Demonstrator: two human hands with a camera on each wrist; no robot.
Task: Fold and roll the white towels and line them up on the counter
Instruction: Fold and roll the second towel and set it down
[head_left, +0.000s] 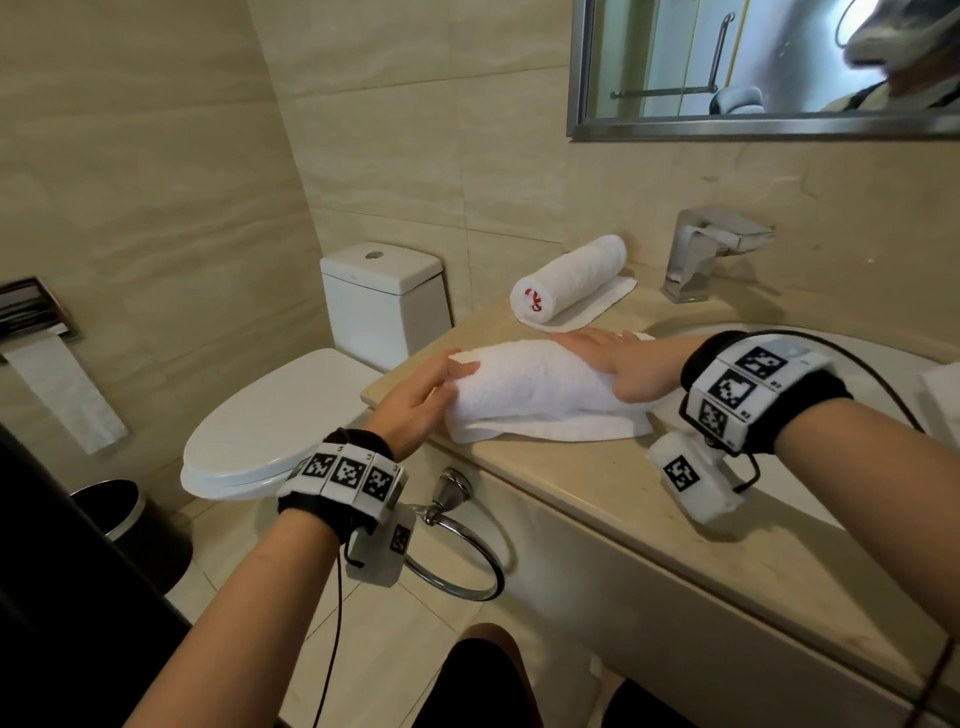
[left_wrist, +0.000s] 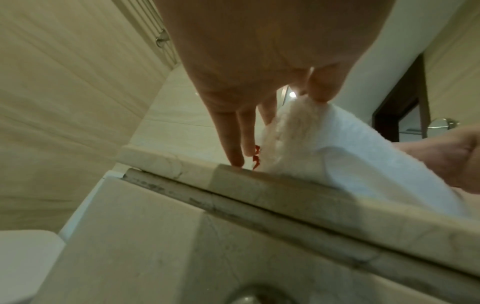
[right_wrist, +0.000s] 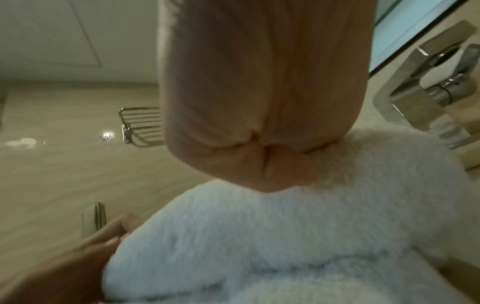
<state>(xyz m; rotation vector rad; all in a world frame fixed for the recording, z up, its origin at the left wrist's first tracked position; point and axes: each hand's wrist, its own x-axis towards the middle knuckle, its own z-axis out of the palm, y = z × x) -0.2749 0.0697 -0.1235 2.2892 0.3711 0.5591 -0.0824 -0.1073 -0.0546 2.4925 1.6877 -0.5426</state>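
Observation:
A finished rolled white towel with a red mark on its end lies at the back of the beige counter. Nearer the front edge a second white towel is partly rolled, its loose tail flat beneath it. My left hand is at the roll's left end, thumb on top and fingers straight down beside it, touching the counter edge. My right hand lies flat across the top of the roll, fingers stretched left. Its fingers are hidden in the right wrist view.
A white sink basin and chrome faucet sit right of the towels. A toilet stands left of the counter, with a chrome towel ring below its edge and a black bin on the floor.

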